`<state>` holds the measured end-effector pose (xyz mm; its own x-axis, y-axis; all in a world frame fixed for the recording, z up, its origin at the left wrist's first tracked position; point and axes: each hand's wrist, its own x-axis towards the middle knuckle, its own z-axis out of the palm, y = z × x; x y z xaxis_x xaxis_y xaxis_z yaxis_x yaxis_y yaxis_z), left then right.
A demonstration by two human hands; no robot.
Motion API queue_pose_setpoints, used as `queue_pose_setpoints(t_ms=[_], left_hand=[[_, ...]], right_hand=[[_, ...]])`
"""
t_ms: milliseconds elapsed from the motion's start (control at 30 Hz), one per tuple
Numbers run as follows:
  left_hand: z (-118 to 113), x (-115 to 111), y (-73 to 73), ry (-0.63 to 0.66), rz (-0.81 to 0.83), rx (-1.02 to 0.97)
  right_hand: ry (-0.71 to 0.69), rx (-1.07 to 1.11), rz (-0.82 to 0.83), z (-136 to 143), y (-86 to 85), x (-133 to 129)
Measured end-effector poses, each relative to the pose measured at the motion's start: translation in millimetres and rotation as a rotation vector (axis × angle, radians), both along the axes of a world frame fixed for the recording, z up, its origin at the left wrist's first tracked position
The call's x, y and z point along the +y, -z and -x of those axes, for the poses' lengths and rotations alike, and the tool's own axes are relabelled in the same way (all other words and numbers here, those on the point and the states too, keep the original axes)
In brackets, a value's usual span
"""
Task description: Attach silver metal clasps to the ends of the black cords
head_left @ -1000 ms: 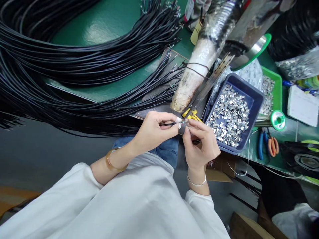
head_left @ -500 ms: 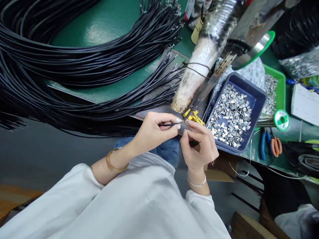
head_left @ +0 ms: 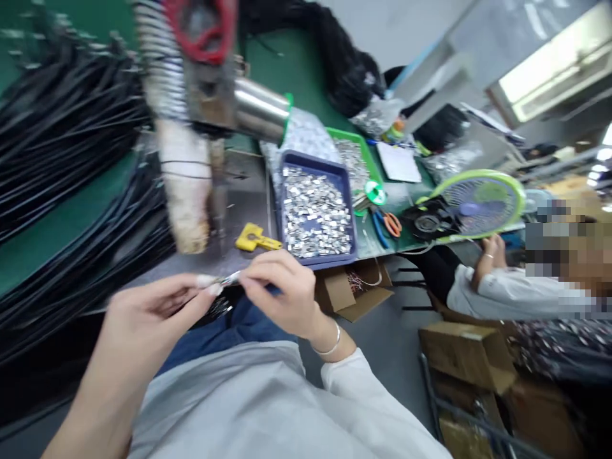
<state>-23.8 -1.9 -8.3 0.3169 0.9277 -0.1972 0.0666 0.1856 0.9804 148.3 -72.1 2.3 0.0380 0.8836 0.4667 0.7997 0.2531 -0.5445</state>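
Near the bench's front edge my left hand [head_left: 157, 312] pinches the end of a black cable, its fingertips close to a small silvery piece [head_left: 230, 278]. My right hand [head_left: 282, 287] is closed on the other side of that silvery piece, thumb and forefinger together. Just beyond my hands lies a yellow tool part [head_left: 255, 238]. Behind my right hand stands a blue tray [head_left: 352, 236] of small metal clips [head_left: 315, 210]. Bundles of black cables [head_left: 71, 121] cover the left side of the bench. Motion blurs the fine details at my fingertips.
A plastic-wrapped post [head_left: 184, 166] stands ahead. Right of the blue tray are a green tray [head_left: 366, 153], a solder spool [head_left: 375, 192], orange-handled pliers [head_left: 393, 224] and a green fan [head_left: 482, 204]. Another person's sleeve [head_left: 516, 290] is at far right; an open carton [head_left: 368, 303] sits below the bench.
The view has swung to the right, bringing in the fan and the other person. Both hands remain close together; a silvery piece now shows between them.
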Motion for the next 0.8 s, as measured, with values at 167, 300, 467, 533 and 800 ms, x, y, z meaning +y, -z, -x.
queue_pose_setpoints(t_ms=[167, 300, 467, 533, 800], left_hand=[[-3, -11, 3.5, -0.059, -0.189, 0.147], [-2, -18, 4.1, -0.078, -0.245, 0.232], [-1, -22, -8.5, -0.072, -0.149, 0.121], [-3, -23, -13.8, -0.041, -0.105, 0.082], [2, -18, 6.3, -0.006, -0.108, 0.035]], right_hand=[[-0.115, -0.324, 0.161, -5, -11.6, -4], [-0.08, -0.343, 0.177, 1, -9.2, -2], [-0.133, -0.023, 0.274, 4, -2.2, 0], [-0.145, 0.058, 0.262, 4, 0.1, 0], [0.111, 0.173, -0.075, -22, -8.4, -16]])
